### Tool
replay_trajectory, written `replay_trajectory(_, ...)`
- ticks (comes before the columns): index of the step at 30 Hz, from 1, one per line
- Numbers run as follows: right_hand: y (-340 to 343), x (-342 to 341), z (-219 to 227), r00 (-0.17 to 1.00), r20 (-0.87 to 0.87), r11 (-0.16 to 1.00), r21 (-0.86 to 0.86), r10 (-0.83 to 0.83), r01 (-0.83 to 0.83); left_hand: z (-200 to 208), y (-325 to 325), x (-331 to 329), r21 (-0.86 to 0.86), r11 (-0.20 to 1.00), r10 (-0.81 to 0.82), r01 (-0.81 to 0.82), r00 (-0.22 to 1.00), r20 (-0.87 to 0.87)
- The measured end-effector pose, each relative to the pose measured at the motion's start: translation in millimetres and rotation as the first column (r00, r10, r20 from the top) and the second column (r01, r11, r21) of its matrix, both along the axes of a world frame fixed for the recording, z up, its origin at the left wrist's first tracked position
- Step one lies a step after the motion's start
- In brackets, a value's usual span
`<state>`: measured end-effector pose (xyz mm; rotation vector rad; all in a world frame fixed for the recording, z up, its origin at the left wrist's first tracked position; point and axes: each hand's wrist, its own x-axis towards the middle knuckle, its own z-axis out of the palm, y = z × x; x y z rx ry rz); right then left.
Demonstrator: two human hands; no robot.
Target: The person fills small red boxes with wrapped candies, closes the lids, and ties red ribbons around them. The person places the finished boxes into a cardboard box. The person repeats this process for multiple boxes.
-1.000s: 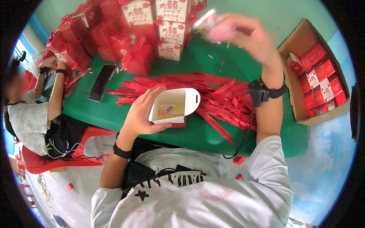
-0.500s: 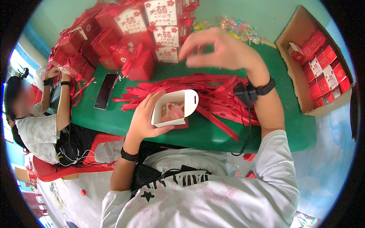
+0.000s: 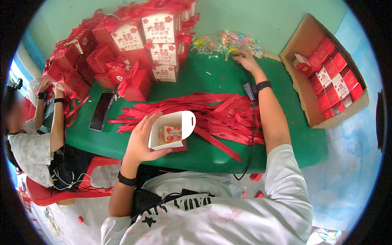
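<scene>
Clasps box (image 3: 167, 121) in left hand (image 3: 140, 141), with candies (image 3: 230, 41) at bench's (image 3: 208, 83) far edge just beyond half-curled right hand (image 3: 246, 62), grasp unclear.

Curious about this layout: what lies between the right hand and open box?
In the head view, red ribbons and green tabletop lie between right hand and box.
</scene>
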<state>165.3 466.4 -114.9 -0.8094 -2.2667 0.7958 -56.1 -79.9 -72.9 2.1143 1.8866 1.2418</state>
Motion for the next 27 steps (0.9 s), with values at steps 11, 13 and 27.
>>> replay_trajectory(11,-17.9,-13.8,8.8,0.937,-0.311,0.733,-0.673,-0.162,-0.097,-3.2,-3.2,-2.0,-0.019,1.0,0.017,-0.017,1.0,0.008)
replay_trajectory(13,-16.7,-12.3,10.8,0.919,-0.337,0.751,-0.656,-0.204,-0.074,-4.2,-3.6,-2.8,-0.011,1.0,0.014,-0.014,1.0,0.024)
replay_trajectory(27,-32.1,-11.9,31.5,0.76,-0.567,0.734,-0.654,-0.318,-0.181,-1.8,-3.6,-2.7,0.035,0.999,0.009,-0.008,1.0,-0.029)
